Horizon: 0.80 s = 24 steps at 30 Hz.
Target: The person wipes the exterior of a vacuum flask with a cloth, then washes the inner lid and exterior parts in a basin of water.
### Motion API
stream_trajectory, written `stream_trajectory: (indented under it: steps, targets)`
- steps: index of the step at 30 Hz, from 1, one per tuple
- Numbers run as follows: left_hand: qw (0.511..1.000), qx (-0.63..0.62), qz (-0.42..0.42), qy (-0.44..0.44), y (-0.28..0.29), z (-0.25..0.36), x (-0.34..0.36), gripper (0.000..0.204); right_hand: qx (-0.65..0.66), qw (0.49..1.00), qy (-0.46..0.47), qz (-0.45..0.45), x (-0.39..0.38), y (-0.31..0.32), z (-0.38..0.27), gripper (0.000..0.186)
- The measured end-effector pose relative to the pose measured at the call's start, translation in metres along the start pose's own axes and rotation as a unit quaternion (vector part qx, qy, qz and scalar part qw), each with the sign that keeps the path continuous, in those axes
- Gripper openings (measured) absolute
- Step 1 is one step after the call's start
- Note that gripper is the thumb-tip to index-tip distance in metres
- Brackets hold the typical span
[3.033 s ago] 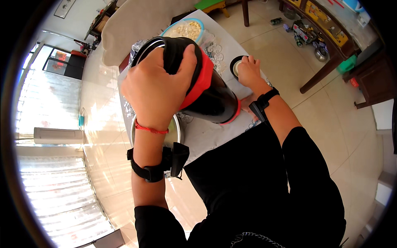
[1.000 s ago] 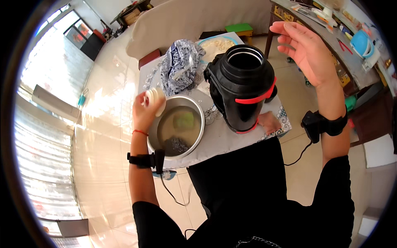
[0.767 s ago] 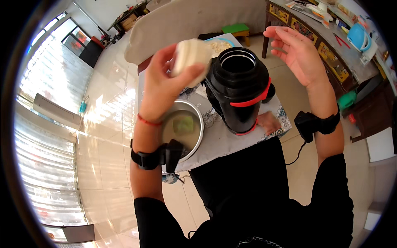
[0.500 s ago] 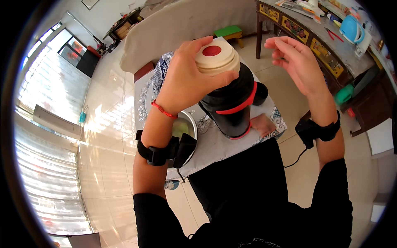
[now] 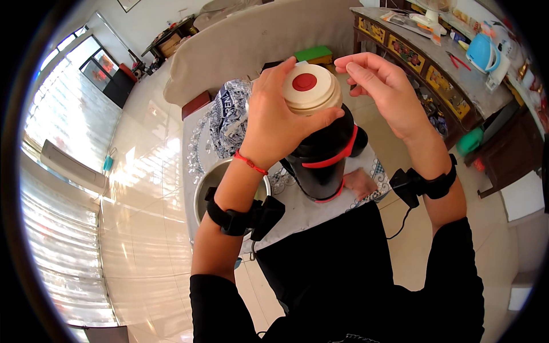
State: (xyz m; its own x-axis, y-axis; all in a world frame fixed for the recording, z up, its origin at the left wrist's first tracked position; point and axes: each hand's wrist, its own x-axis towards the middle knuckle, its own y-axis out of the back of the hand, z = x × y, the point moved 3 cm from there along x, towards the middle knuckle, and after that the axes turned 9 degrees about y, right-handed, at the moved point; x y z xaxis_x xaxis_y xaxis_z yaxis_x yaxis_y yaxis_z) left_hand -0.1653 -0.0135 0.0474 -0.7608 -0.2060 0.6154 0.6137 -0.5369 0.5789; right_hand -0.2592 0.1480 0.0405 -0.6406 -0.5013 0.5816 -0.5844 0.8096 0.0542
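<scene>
My left hand (image 5: 277, 117) is wrapped round the cream stopper (image 5: 297, 100) with a red button, its thumb on the near side and its fingers on the far left side. Below it stands a large black thermos (image 5: 320, 150) with red trim; whether the stopper sits fully in its neck I cannot tell. My right hand (image 5: 383, 88) is raised just right of the stopper and apart from it. Its fingers are loosely bent, with thumb and index finger apart, and nothing shows in them. A metal bowl (image 5: 200, 197) stands partly hidden under my left forearm.
The thermos stands on a small cloth-covered table (image 5: 309, 214). A crumpled patterned bag (image 5: 229, 123) lies at its left, and a brownish-pink flat thing (image 5: 361, 184) at the right. Beyond are a green stool (image 5: 314, 54), a covered sofa (image 5: 240, 46) and a drawer desk (image 5: 483, 106) with a blue kettle (image 5: 483, 51).
My right hand has come left, closer to the stopper. My left hand stays round the stopper, which appears slightly lower and further right as the view shifts. More of the bag shows.
</scene>
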Motion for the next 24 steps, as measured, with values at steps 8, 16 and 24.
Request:
stream_trajectory:
  steps: [8,16,24]
  targets:
    - [0.995,0.002,-0.1,0.004,0.011,-0.017,-0.006,0.111,-0.069,0.992,0.037,-0.097,0.007,-0.01,-0.008,0.035]
    - [0.988,-0.066,-0.117,0.082,-0.002,-0.063,-0.042,0.131,-0.161,0.957,0.113,-0.211,0.013,-0.012,-0.022,0.044]
    - [0.991,-0.092,-0.079,0.058,-0.016,-0.055,-0.045,0.125,-0.296,0.864,0.184,-0.364,0.016,-0.029,-0.023,0.07]
